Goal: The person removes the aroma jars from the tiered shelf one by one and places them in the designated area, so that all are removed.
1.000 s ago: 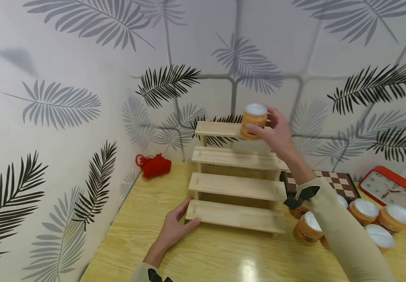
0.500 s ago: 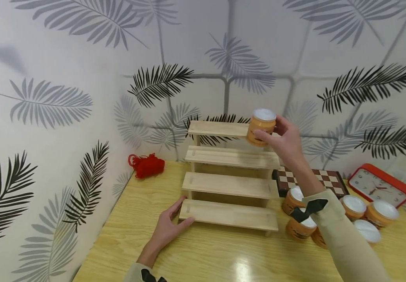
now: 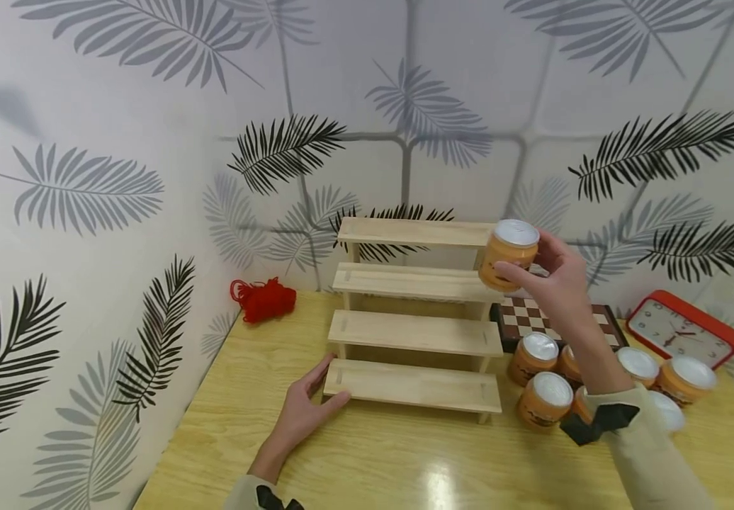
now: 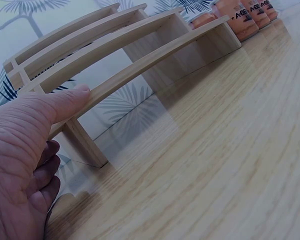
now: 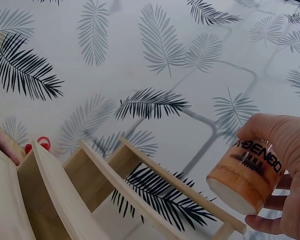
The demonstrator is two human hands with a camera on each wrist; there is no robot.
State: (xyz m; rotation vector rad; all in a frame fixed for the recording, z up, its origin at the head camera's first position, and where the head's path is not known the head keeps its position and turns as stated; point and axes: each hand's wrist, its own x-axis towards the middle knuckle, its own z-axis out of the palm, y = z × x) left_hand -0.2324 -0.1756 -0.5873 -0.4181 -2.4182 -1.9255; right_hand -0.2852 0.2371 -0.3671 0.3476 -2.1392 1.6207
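Note:
A pale wooden display stand with several stepped shelves [image 3: 414, 333] stands on the table. My left hand [image 3: 306, 411] grips the left end of its lowest shelf; in the left wrist view the thumb [image 4: 72, 102] lies on the board's front edge and the fingers curl below. In my right hand [image 3: 558, 283] is an orange jar [image 3: 509, 256] with a whitish lid, held upright in the head view at the right end of the upper shelves. The right wrist view shows dark lettering on the jar [image 5: 247, 175], clasped between thumb and fingers.
Several matching orange jars [image 3: 544, 400] stand right of the stand, partly behind my right forearm. Behind them are a checkered board [image 3: 520, 319] and a red-framed clock [image 3: 686, 329]. Red yarn [image 3: 268, 300] lies left of the stand. A leaf-patterned wall [image 3: 443, 78] rises behind.
My right hand has carried the jar right and downward, from in front of the top shelf to the stand's right end. The left hand keeps its hold on the lowest shelf.

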